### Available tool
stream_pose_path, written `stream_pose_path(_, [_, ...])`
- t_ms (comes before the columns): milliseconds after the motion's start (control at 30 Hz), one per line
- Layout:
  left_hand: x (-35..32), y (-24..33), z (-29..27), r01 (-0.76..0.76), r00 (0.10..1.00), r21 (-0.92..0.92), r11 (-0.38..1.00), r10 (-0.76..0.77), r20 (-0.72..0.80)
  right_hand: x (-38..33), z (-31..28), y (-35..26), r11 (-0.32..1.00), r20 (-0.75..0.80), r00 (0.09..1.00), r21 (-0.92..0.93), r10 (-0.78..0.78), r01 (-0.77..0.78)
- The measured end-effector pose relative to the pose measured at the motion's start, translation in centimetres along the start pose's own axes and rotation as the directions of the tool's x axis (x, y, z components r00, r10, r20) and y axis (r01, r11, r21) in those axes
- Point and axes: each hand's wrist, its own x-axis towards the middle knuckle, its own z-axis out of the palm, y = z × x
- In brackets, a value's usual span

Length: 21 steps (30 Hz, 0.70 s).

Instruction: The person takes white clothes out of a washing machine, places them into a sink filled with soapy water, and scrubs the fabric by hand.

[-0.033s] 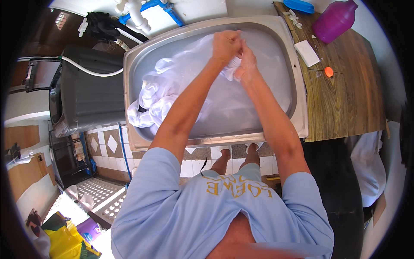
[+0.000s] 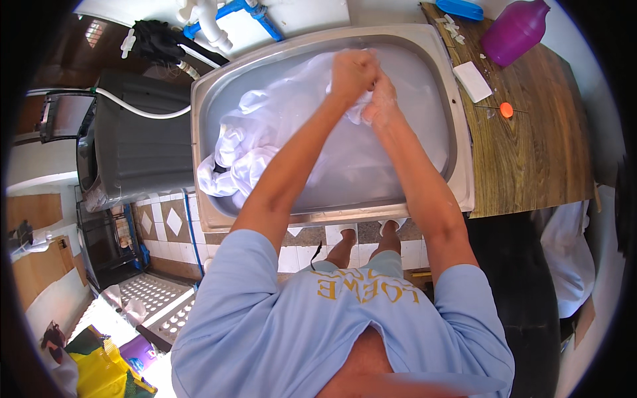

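A white cloth (image 2: 249,136) lies soaking in cloudy water inside a wide metal basin (image 2: 456,132). Its bunched folds rise above the surface on the left. Over the far right part of the basin, my left hand (image 2: 352,73) is closed on a gathered piece of this cloth. My right hand (image 2: 380,101) presses up against it from the right, closed round the same bunch, palm partly facing up. The two hands touch, and most of the cloth between them is hidden by the fingers.
A wooden counter (image 2: 531,146) adjoins the basin's right side, with a purple bottle (image 2: 516,33), a white block (image 2: 472,81), an orange round piece (image 2: 506,110) and a blue brush-like object (image 2: 460,9). Left of the basin stands a dark grey cabinet (image 2: 142,142), crossed by a white hose (image 2: 142,113).
My left hand has shifted slightly right and toward me, against the right hand. The right hand and the cloth in the water stay nearly where they were.
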Motion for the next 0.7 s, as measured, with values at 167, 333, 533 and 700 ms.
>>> stream_pose_path(167, [-0.7,-2.5,0.9,0.013,1.0,0.009,1.0,-0.013,-0.026,1.3,-4.2,-1.2,0.994,0.258,0.965,0.074,0.053,-0.075])
stream_pose_path(333, [0.5,-3.1,-4.4,0.634,0.771,-0.201,0.747,-0.631,0.09,-0.5,0.1,-2.5,1.0,-0.164,0.986,-0.03,-0.012,0.007])
stream_pose_path(533, [0.0,-2.8,-6.4,0.751,0.644,-0.394,0.531,-0.722,0.254,-0.2,0.8,-3.1,0.993,-0.276,0.957,-0.1,-0.093,0.068])
stream_pose_path(700, [-1.3,-3.7,-7.2,0.634,0.764,-0.252,0.731,-0.541,0.352,-1.4,2.0,-5.0,0.958,-0.252,0.958,-0.281,-0.138,0.064])
